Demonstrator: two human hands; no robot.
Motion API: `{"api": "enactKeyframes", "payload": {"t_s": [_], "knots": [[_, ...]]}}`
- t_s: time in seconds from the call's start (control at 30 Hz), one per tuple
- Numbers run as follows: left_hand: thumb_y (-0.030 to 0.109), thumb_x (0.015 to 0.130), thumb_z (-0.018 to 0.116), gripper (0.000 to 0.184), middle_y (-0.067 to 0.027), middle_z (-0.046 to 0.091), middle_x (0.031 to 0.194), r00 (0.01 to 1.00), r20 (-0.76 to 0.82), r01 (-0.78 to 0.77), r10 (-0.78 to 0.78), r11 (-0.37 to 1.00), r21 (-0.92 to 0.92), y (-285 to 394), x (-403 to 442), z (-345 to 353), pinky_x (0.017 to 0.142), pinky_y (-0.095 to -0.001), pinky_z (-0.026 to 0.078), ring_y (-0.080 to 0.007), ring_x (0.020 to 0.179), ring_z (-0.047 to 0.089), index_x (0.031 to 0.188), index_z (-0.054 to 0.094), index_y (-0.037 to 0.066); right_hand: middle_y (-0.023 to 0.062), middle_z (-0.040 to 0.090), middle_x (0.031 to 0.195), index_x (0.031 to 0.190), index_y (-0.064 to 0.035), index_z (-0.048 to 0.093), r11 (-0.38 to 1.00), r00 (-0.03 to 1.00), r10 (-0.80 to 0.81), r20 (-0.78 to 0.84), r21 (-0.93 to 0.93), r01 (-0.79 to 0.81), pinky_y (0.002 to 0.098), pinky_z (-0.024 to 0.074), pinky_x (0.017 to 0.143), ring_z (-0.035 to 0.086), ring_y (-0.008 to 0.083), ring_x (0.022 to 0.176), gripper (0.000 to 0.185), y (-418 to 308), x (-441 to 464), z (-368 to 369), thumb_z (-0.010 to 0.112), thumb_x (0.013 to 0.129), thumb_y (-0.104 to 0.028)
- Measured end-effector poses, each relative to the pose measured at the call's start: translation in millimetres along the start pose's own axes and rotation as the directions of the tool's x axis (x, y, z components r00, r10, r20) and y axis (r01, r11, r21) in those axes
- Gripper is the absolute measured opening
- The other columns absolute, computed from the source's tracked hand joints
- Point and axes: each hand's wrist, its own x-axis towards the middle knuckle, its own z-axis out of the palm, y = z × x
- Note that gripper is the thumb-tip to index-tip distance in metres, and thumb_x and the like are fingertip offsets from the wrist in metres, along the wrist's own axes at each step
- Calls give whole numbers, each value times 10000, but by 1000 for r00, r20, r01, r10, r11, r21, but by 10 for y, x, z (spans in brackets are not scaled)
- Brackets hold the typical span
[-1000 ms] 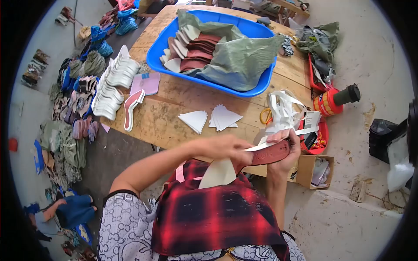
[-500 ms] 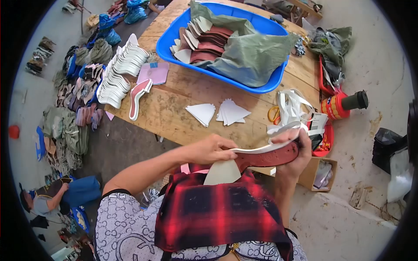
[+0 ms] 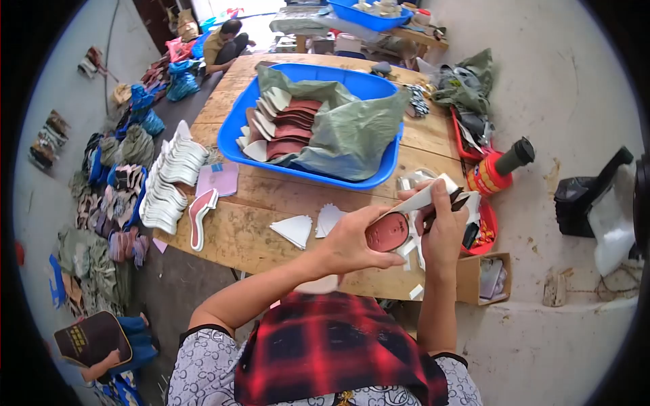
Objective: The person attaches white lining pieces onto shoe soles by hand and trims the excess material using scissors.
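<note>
My left hand (image 3: 349, 238) is wrapped round the rounded end of a reddish-brown shoe sole (image 3: 388, 232). Beside it, my right hand (image 3: 443, 233) grips a white strip (image 3: 421, 199) along the sole's edge and a small dark tool, whose type I cannot make out. The strip runs between the hands. A pale flap (image 3: 317, 285) hangs below my left wrist. On the table just beyond lie white fan-shaped pieces (image 3: 292, 231).
The wooden table (image 3: 257, 249) bears a blue tub (image 3: 369, 183) of soles with green cloth, stacked white-edged soles (image 3: 172, 176) and a pink pad (image 3: 217, 180). At right are a red container (image 3: 489, 176) and a cardboard box (image 3: 467, 281). Two other people are at the left.
The view has tilted up. The sole has turned so its rounded end lies in my left hand. My right hand has come upright, now with a dark tool showing in it.
</note>
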Motion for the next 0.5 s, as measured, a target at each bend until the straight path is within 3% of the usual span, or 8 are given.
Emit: {"api": "enactKeyframes", "payload": {"t_s": [0.07, 0.17, 0.2, 0.3, 0.43, 0.5], "knots": [[285, 648, 835, 634, -127, 623, 944, 994, 104, 48, -44, 998, -36, 68, 16, 2, 754, -315, 484, -218, 822, 607, 1132, 565, -24, 154, 684, 722, 861, 2, 602, 997, 996, 28, -83, 81, -21, 193, 282, 355, 453, 55, 409, 293, 18, 3, -169, 536, 954, -268], [276, 640, 833, 676, -141, 613, 891, 825, 491, 485, -279, 796, -362, 273, -77, -13, 742, -301, 482, -207, 786, 598, 1161, 545, -45, 161, 665, 675, 861, 5, 596, 983, 984, 59, -171, 180, -28, 197, 326, 372, 480, 85, 412, 260, -5, -75, -338, 550, 947, -236], [275, 629, 836, 718, -170, 622, 875, 916, 375, 290, -144, 883, -370, 224, -140, 22, 733, -302, 487, -216, 776, 613, 1196, 535, -48, 164, 664, 673, 859, 5, 595, 976, 978, 85, -188, 211, -44, 199, 342, 380, 488, 95, 415, 256, -29, -117, -395, 552, 945, -232], [291, 630, 836, 741, -191, 637, 905, 949, 302, -58, 87, 993, -104, 127, -258, -48, 743, -302, 491, -249, 789, 631, 1224, 535, -34, 204, 663, 721, 886, 5, 587, 915, 958, 213, -193, 384, -126, 218, 413, 423, 538, 154, 441, 235, -20, -309, -579, 535, 952, -215], [215, 607, 826, 745, -151, 652, 971, 979, 183, -133, 88, 958, 253, 102, -256, -226, 725, -336, 508, -272, 832, 648, 1273, 540, 44, 223, 669, 787, 896, -13, 566, 873, 931, 313, -185, 441, -206, 222, 401, 402, 556, 161, 471, 233, -30, -828, -536, 488, 972, -219], [163, 583, 823, 702, -139, 656, 938, 989, 71, -145, 133, 968, 203, -75, -196, -174, 704, -352, 516, -275, 784, 641, 1232, 575, 59, 210, 676, 837, 905, -23, 559, 869, 944, 308, -116, 438, -230, 214, 379, 385, 554, 142, 499, 236, 26, -1014, -405, 459, 984, -222]]}}
